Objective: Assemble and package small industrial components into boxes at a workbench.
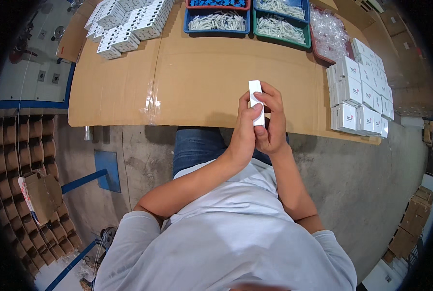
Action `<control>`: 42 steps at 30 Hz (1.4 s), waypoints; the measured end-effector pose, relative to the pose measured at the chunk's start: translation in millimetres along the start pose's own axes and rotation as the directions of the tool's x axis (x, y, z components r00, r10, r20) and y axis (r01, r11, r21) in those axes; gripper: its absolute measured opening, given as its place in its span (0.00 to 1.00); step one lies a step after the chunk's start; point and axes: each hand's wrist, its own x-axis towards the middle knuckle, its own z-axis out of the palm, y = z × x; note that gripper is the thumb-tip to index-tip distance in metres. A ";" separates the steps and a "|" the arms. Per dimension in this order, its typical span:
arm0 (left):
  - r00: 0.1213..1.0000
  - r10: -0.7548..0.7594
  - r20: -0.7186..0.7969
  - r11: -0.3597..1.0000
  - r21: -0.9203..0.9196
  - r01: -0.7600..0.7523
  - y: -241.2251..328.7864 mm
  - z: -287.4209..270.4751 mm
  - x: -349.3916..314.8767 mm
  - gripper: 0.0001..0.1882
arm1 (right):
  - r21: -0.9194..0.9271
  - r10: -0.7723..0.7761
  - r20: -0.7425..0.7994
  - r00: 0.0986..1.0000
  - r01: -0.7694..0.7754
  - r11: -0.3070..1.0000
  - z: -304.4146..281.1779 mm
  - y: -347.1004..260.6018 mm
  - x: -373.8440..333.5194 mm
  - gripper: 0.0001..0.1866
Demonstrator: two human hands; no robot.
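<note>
Between my two hands is a small white box (255, 89), narrow side up, held just over the near edge of the cardboard-covered table (202, 72). My left hand (245, 128) grips it from the left, its thumb pressed on the lower part. My right hand (274, 119) wraps it from the right, with the thumb across its middle. Both hands are closed on the box and nearly touch each other below it. The undersides of the fingers are hidden.
Stacked white boxes stand at the far left (129, 31) and at the right (357, 94). Along the back are a blue tray (217, 33) and a green tray (282, 42) of small white parts, blue pieces in a red tray (218, 8), and clear plastic pieces (329, 30). Cardboard dividers (27, 140) stand left.
</note>
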 end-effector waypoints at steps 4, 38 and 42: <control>0.999 0.006 -0.049 1.000 -0.014 -0.007 -3.6 2.8 2.6 0.31 | -0.062 -0.026 0.014 1.000 0.027 0.998 -0.8 2.3 1.9 0.34; 0.990 0.000 -0.139 0.991 -0.131 -0.018 -3.5 -7.4 4.8 0.32 | 0.308 0.236 0.081 0.968 -0.249 0.918 7.7 0.4 -5.9 0.43; 0.981 0.181 -0.075 0.981 -0.061 -0.186 7.7 -17.6 12.2 0.34 | 0.187 0.366 0.054 0.929 -0.369 0.910 2.7 -5.3 10.0 0.40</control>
